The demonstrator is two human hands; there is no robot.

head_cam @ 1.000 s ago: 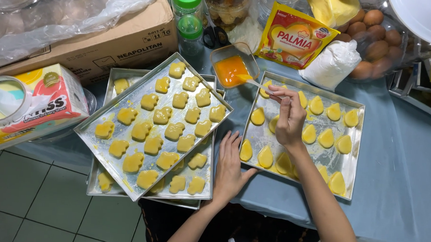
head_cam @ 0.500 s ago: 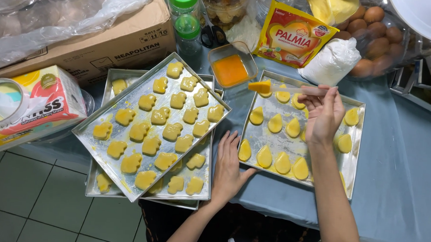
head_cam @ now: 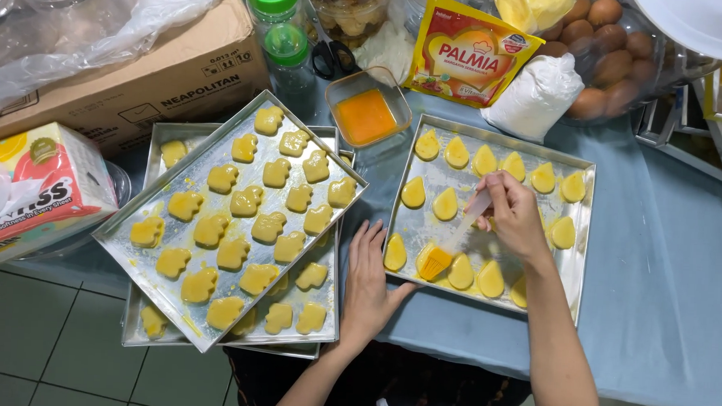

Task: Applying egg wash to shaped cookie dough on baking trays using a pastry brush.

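1. Head view is showing my right hand (head_cam: pixel 516 218) closing its fingers around the handle of a pastry brush (head_cam: pixel 453 241); its orange bristles are touching a teardrop cookie (head_cam: pixel 428 258) in the near row of the right tray (head_cam: pixel 581 229).
2. My left hand (head_cam: pixel 367 286) is lying flat on the blue tablecloth (head_cam: pixel 665 306), fingers together and stretched, holding nothing, its side pressing against the near left edge of that tray.
3. I am judging that the glazing step is in hand: the cookies around the brush are looking shiny yellow. The next move is calling for a light stroke over the neighbouring cookie, and perhaps more glaze from the small square dish of orange liquid (head_cam: pixel 365 114) standing just behind the tray.
4. Stacked trays of glazed cookies (head_cam: pixel 238 222) are sitting to my left, tilted across each other.
5. Packages: a yellow-and-red pouch (head_cam: pixel 468 52) is leaning at the back, a white bag of powder (head_cam: pixel 536 95) is touching it, a brown cardboard box (head_cam: pixel 139 88) is standing far left, and a red-and-white tissue pack (head_cam: pixel 37 193) is near it.
6. Two green-capped bottles (head_cam: pixel 281 29) are standing behind the dish.
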